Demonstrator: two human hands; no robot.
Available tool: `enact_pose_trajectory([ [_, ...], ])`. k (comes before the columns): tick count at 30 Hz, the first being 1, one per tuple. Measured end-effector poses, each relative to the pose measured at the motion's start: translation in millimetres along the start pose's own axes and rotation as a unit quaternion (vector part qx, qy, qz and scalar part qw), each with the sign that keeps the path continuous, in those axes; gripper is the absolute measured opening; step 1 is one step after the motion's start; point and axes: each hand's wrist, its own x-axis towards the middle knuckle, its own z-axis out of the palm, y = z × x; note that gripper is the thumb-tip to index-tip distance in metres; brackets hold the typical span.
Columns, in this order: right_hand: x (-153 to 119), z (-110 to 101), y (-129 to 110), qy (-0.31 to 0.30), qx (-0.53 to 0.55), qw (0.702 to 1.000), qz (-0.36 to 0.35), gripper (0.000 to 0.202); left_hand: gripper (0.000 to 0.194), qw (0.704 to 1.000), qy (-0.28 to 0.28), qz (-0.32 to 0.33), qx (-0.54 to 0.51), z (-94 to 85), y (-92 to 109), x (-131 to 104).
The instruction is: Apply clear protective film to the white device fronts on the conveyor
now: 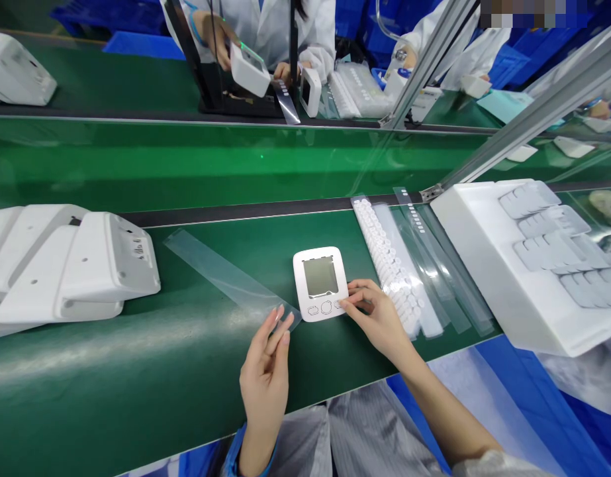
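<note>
A white blood pressure monitor (pixel 321 275) with a grey screen and printed buttons lies face up on the green work surface. My right hand (pixel 377 318) grips its lower right edge, the thumb on the front face and the fingers curled at the side. My left hand (pixel 268 371) is to the left of the monitor, fingers stretched out and slightly apart. Its fingertips are over the near end of a clear plastic strip (pixel 220 268), which lies slantwise on the surface. Whether they touch the strip I cannot tell.
Several white device housings (pixel 87 265) are stacked at left. On the right lie strips with small white stickers (pixel 389 265), clear strips (pixel 429 258) and a white tray (pixel 488 232) of clear pieces. Behind the green conveyor belt (pixel 186 162), a co-worker's hand (pixel 216 40) holds another device.
</note>
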Motion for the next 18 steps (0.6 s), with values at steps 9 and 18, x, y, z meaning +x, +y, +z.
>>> enact_pose_trajectory([
  [9,-2.1,2.3,-0.4,0.008,-0.001,1.0,-0.006,0.031,0.038,1.0,-0.001,0.005,0.004,0.4,-1.2,1.2],
  [18,-4.2,6.3,3.7,0.02,0.004,1.0,-0.018,0.025,0.038,1.0,-0.002,0.004,0.004,-0.1,-0.8,1.2],
])
